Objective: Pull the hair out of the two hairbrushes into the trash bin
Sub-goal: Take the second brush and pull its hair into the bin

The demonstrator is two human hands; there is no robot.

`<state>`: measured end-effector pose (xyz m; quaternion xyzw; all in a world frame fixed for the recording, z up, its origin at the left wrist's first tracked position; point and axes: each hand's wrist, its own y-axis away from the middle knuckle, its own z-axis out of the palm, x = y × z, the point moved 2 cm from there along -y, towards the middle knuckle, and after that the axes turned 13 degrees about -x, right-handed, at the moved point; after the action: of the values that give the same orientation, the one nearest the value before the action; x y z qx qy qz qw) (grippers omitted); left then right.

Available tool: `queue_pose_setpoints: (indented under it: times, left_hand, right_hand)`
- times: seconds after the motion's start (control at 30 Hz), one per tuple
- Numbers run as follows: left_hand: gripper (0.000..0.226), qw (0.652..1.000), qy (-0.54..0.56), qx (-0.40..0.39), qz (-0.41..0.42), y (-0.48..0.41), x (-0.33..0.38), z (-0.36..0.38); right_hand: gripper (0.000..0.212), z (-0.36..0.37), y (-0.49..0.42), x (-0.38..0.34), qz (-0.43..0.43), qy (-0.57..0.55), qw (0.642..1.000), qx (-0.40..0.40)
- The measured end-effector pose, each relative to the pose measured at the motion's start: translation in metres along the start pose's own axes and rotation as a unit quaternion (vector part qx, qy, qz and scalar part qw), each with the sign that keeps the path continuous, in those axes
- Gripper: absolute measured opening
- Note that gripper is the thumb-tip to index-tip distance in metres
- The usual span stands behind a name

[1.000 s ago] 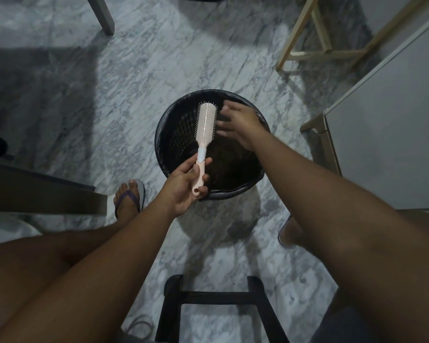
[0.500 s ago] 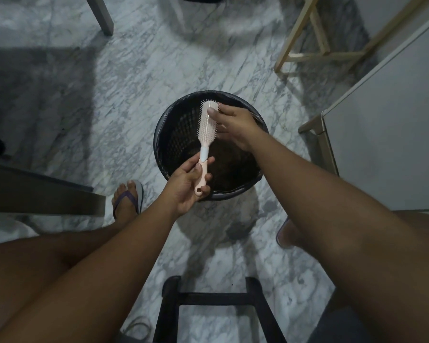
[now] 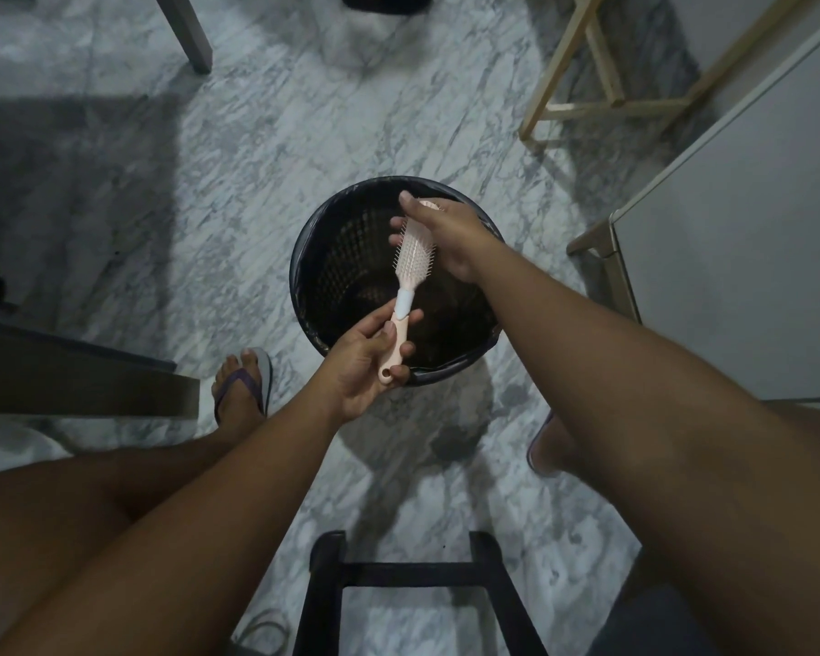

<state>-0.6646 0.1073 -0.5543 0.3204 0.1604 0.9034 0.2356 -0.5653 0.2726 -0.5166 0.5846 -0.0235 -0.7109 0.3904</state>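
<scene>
No readable text, labels, brands or numbers anywhere; hairbrush (image 3: 410,267) and trash bin (image 3: 313,258) carry no visible markings.

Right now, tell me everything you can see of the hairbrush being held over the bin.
The hairbrush looks like pale pink plastic, with a white collar between handle and oblong bristled head. It is held tilted over the black trash bin, bristles facing up. The left hand grips the handle, which has a hole at its end. The right hand covers the head's far tip. Hair in the bristles is too fine to make out.
</scene>
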Motion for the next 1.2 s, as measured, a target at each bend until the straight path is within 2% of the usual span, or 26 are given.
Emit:
queue_pose_setpoints:
  times: [0.07,0.17,0.27,0.33,0.4,0.5,0.6,0.77,0.9,0.97,1.03,1.13,1.2]
  left_hand:
    - [0.036,1.000,-0.005,0.008,0.012,0.001,0.000,-0.003]
    - [0.040,1.000,-0.015,0.021,0.018,0.001,0.001,-0.005]
    - [0.040,0.999,-0.007,0.026,0.019,-0.001,0.001,-0.003]
    - [0.040,0.999,0.022,0.033,0.026,-0.004,0.004,-0.001]
    - [0.041,0.998,0.029,0.042,0.028,-0.006,0.006,-0.002]
    - [0.041,0.998,0.021,0.055,0.025,-0.007,0.007,-0.004]
    - [0.040,0.997,0.028,0.060,0.024,-0.006,0.007,-0.001]
    - [0.039,0.998,0.016,0.062,0.015,-0.003,0.010,0.003]
    - [0.039,0.997,0.020,0.069,0.018,-0.001,0.013,0.006]
    - [0.039,0.997,0.014,0.069,0.016,-0.001,0.016,0.009]
    - [0.039,0.998,0.011,0.066,0.013,0.000,0.018,0.015]
    - [0.037,0.997,0.004,0.072,0.017,0.006,0.018,0.021]
    - [0.037,0.997,0.005,0.079,0.025,0.009,0.017,0.022]
  right_hand:
    - [0.039,-0.003,-0.002,0.000,0.009,0.104,0.994,0.032]
    - [0.063,-0.009,0.004,-0.002,0.024,0.303,0.948,0.090]
    - [0.081,-0.016,0.009,0.003,0.035,0.401,0.904,0.147]
    - [0.093,-0.023,0.010,0.010,0.030,0.409,0.893,0.189]
    - [0.081,-0.025,0.010,0.016,-0.006,0.374,0.905,0.203]
    - [0.044,-0.014,0.013,0.019,-0.083,0.348,0.921,0.156]
    - [0.050,-0.006,0.014,0.020,-0.104,0.375,0.915,0.104]
    - [0.018,-0.003,0.017,0.007,-0.116,0.435,0.879,0.155]
    - [0.017,-0.004,0.024,0.001,-0.145,0.405,0.881,0.195]
    - [0.021,0.002,0.027,0.002,-0.169,0.445,0.865,0.159]
    - [0.032,0.008,0.027,0.008,-0.153,0.493,0.848,0.119]
    - [0.017,0.012,0.029,0.001,-0.154,0.518,0.832,0.129]
    - [0.016,0.010,0.032,-0.008,-0.146,0.481,0.847,0.171]
